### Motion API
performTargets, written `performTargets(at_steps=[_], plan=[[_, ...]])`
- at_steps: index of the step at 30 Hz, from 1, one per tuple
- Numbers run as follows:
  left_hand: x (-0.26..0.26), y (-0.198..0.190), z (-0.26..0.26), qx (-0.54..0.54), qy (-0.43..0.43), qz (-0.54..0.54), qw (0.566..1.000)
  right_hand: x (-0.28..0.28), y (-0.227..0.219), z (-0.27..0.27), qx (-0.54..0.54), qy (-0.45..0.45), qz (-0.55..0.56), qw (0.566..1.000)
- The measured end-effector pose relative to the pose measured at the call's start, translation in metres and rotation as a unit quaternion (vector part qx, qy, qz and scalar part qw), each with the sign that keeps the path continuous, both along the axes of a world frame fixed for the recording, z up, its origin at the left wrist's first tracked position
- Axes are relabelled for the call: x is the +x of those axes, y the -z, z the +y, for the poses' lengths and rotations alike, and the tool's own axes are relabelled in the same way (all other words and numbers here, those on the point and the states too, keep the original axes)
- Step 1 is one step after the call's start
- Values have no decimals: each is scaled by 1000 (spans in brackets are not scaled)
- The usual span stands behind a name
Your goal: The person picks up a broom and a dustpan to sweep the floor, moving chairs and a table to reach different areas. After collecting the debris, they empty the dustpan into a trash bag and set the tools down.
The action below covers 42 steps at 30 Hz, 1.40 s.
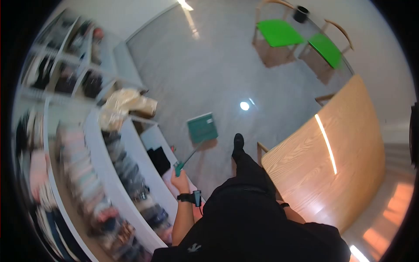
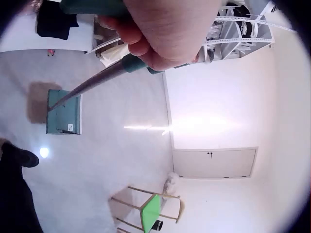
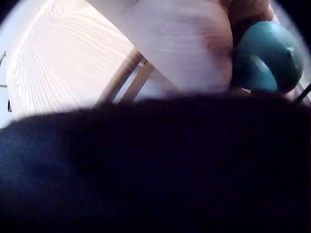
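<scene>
The person's left hand (image 1: 179,180) is wrapped round the green grip (image 1: 178,168) of a long-handled dustpan (image 1: 203,126), whose pan sits out ahead, a little left of the shoe (image 1: 238,142), over the grey floor (image 1: 209,83). Its shadow falls off to one side, so I'd say the pan hangs a bit above the floor, though I can't be sure. The right hand (image 3: 194,41) is out of sight from above, down by the bench (image 1: 305,161); its own wrist view suggests fingers curled about a rounded green piece (image 3: 269,56), most of it hidden by dark cloth.

The work looks like carrying the pan along, and I'd do it with the wrist firm and the pan level, leading ahead of the foot, not swinging across it. Anything lying in the pan is too small to make out from here.

Mind the left: the white shelf edge (image 1: 150,185) runs close beside the gripping hand, with a plastic bag (image 1: 124,107) on the unit farther along. On the right, the bench's corner and leg (image 1: 262,147) crowd the near side. The easiest room is straight ahead, well short of the green chairs (image 1: 279,32) at far right.
</scene>
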<state>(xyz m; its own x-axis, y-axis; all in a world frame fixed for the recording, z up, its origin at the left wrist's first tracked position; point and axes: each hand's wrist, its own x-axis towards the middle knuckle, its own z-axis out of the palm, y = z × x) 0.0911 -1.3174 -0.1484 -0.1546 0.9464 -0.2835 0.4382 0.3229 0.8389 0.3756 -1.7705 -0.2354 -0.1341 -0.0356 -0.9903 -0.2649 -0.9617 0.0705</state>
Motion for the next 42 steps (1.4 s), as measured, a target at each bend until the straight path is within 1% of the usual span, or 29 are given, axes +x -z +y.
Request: performTargets(at_steps=[1, 3, 4, 6, 7, 8, 9, 11, 13, 15, 16, 19, 20, 22, 23, 24, 25, 26, 27, 29, 31, 33, 35, 36, 38, 39, 40, 41, 42], plan=[[13, -17, 23, -64, -31, -4, 997, -2, 10, 6, 1, -2, 17, 1000], [44, -49, 66, -26, -33, -50, 998, -5, 24, 27, 14, 0, 42, 999], [27, -17, 90, 25, -14, -43, 999, -3, 28, 39, 21, 3, 54, 998], [35, -16, 125, 30, -31, -33, 999, -9, 22, 62, -13, 109, 23, 994], [60, -52, 138, -13, -60, -30, 998, -5, 22, 80, -39, 191, -9, 981], [76, -63, 155, -4, -60, 0, 998, -4, 18, 96, -36, 218, -14, 975], [84, -66, 168, 0, -59, 30, 998, -3, 14, 111, -29, 223, -14, 974], [90, -49, 207, 2, -42, 56, 998, 2, 5, 138, -20, 235, -16, 972], [109, -47, 249, 9, -49, 35, 998, 10, -4, 170, -17, 242, -27, 970], [124, -37, 295, -9, -76, 6, 997, 23, -10, 203, -13, 240, -43, 970], [134, -34, 315, -15, -93, 22, 995, 29, -13, 219, -13, 235, -49, 971], [157, -16, 376, -6, -42, 3, 999, 54, -23, 277, -14, 227, -73, 971], [169, -16, 396, -18, -27, 65, 997, 63, -28, 300, -15, 223, -84, 971], [191, -11, 430, -30, -24, 18, 999, 87, -39, 346, -15, 208, -107, 972], [192, -5, 452, -20, -20, 3, 1000, 103, -41, 373, -11, 195, -119, 974], [201, 1, 476, -5, -37, -3, 999, 121, -42, 401, -4, 183, -134, 974], [213, 7, 499, 11, -35, -49, 998, 139, -41, 431, 4, 168, -147, 975], [222, 6, 523, 24, -32, -90, 995, 155, -43, 459, 8, 156, -162, 974], [230, 4, 547, 30, -50, -90, 994, 171, -45, 485, 11, 142, -172, 975], [255, -11, 594, -54, 19, -138, 989, 193, -47, 526, 16, 122, -195, 973], [295, -21, 629, -29, 23, -109, 993, 213, -48, 561, 23, 113, -217, 969], [340, -26, 674, -5, 35, -84, 996, 231, -36, 589, 33, 105, -241, 964], [374, -32, 712, -63, 76, -115, 988, 248, -24, 618, 40, 99, -261, 959], [395, -38, 729, -59, 72, -107, 990, 256, -15, 632, 47, 96, -270, 957], [452, -43, 771, -51, 98, -94, 989, 278, 10, 664, 67, 99, -296, 948], [476, -37, 792, -46, 99, -89, 990, 289, 24, 678, 75, 102, -308, 943], [499, -29, 816, -27, 116, -69, 990, 303, 41, 696, 74, 102, -312, 942], [519, -29, 834, -9, 130, -46, 990, 319, 51, 718, 32, 97, -280, 954], [548, -37, 851, -1, 126, -39, 991, 346, 49, 747, 41, 95, -274, 956]])
